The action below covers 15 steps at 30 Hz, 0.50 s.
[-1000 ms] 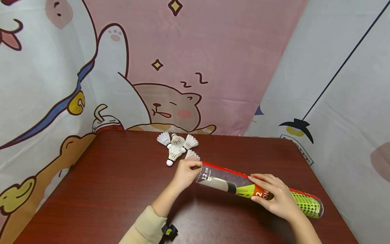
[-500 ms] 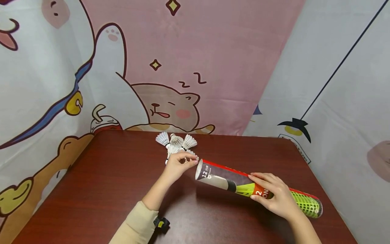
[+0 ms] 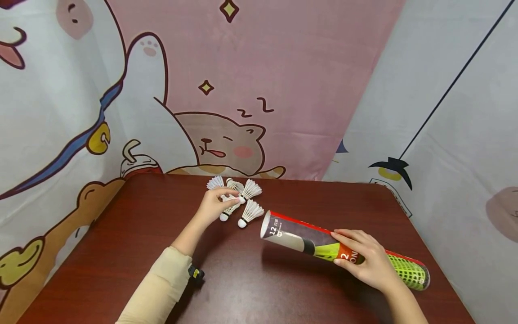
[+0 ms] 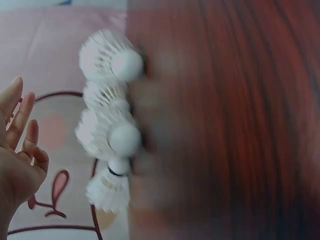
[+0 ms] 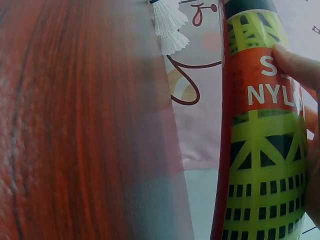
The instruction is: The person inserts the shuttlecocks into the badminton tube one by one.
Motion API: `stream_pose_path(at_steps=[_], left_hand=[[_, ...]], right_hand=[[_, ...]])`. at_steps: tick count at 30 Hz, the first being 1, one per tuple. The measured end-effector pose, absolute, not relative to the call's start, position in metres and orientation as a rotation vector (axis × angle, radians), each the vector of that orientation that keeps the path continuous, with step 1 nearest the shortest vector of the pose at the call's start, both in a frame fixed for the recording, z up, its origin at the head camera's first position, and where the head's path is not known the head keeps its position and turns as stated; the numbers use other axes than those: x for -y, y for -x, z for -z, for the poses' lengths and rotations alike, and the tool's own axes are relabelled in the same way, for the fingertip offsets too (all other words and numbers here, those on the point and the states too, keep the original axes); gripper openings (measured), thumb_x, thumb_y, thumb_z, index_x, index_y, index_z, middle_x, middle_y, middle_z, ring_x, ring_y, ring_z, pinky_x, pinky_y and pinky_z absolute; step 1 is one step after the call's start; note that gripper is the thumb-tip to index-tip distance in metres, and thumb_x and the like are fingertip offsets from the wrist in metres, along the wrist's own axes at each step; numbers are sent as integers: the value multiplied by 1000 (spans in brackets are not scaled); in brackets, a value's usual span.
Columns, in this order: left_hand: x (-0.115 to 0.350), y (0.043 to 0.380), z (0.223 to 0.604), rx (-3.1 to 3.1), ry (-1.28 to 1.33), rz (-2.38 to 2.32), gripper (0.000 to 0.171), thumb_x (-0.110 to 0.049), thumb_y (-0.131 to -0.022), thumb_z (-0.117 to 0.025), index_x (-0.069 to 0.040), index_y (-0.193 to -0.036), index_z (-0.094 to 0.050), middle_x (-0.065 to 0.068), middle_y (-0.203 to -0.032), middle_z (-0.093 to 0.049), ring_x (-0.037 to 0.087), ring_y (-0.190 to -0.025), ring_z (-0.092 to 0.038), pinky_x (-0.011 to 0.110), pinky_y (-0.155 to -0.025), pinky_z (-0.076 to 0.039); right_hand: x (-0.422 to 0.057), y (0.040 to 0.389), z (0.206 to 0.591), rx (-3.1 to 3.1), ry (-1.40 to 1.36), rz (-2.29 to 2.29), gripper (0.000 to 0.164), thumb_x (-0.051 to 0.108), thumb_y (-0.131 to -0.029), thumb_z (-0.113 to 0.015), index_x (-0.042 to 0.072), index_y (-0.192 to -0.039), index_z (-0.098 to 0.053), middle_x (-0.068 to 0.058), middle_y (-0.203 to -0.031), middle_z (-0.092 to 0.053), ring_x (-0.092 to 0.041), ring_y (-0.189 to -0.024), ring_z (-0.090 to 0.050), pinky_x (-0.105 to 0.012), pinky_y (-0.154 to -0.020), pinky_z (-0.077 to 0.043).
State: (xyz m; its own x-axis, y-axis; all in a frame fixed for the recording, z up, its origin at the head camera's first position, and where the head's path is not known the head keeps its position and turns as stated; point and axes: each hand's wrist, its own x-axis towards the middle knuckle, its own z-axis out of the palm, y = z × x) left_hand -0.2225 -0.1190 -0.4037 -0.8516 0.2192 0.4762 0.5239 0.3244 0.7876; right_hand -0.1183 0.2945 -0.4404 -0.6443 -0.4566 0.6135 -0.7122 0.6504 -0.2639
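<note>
My right hand (image 3: pixel 364 256) grips a printed shuttlecock tube (image 3: pixel 291 231) around its middle, thumb on the near side. The tube lies slanted above the table, its uncapped end facing left; the right wrist view shows its green and orange print (image 5: pixel 267 150). My left hand (image 3: pixel 212 207) hovers over a cluster of white feather shuttlecocks, its fingers loosely bent and holding nothing. In the left wrist view the left hand (image 4: pixel 22 150) stands apart from the blurred shuttlecocks (image 4: pixel 107 135). One shuttlecock (image 3: pixel 252 211) lies nearest the tube's mouth; another (image 3: pixel 252 189) lies behind it.
The dark red wooden table (image 3: pixel 133 252) carries everything. A cartoon-printed cloth (image 3: pixel 307 90) hangs behind its far edge. A small black device (image 3: pixel 196 273) shows at my left wrist.
My left hand has drawn back from the tube's left end and moved left over the shuttlecocks, uncovering the front right one. My right hand and the tube have hardly moved.
</note>
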Motion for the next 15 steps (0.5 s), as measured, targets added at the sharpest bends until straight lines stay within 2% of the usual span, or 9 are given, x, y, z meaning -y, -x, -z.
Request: stream_pose_path(at_steps=[4,8,11,15], left_hand=[[129,232,412,2344,712,1497,22,7,-78,-74,10,-100,-70,25,-101,-66,45,-94,-58,30,-75,-45],[139,252,432,2362,726,1506,25,6,-79,-73,10,-104,-69,25,-105,-66,44,-98,-57,43,-81,-47],[146,269,450,2398,711,1511,27,2,-80,-74,8,-106,-69,22,-109,-66,42,-102,-57,55,-84,-45],[150,281,462,2454,700,1493,30,0,-81,-74,8,-109,-67,21,-112,-65,39,-106,-56,54,-87,-44]], right_hand=[[-296,119,441,2352,-915,-680,73,23,-60,-90,19,-128,-63,1,-124,-60,-11,-109,-51,-17,-95,-27],[-296,120,441,2348,-908,-677,74,21,-59,-90,19,-128,-63,2,-124,-60,-11,-109,-52,-16,-96,-27],[-296,119,441,2355,-902,-678,74,22,-59,-90,19,-128,-63,2,-124,-60,-11,-109,-51,-16,-95,-27],[-297,118,441,2357,-899,-680,73,23,-60,-90,19,-128,-63,2,-125,-60,-10,-109,-51,-16,-95,-27]])
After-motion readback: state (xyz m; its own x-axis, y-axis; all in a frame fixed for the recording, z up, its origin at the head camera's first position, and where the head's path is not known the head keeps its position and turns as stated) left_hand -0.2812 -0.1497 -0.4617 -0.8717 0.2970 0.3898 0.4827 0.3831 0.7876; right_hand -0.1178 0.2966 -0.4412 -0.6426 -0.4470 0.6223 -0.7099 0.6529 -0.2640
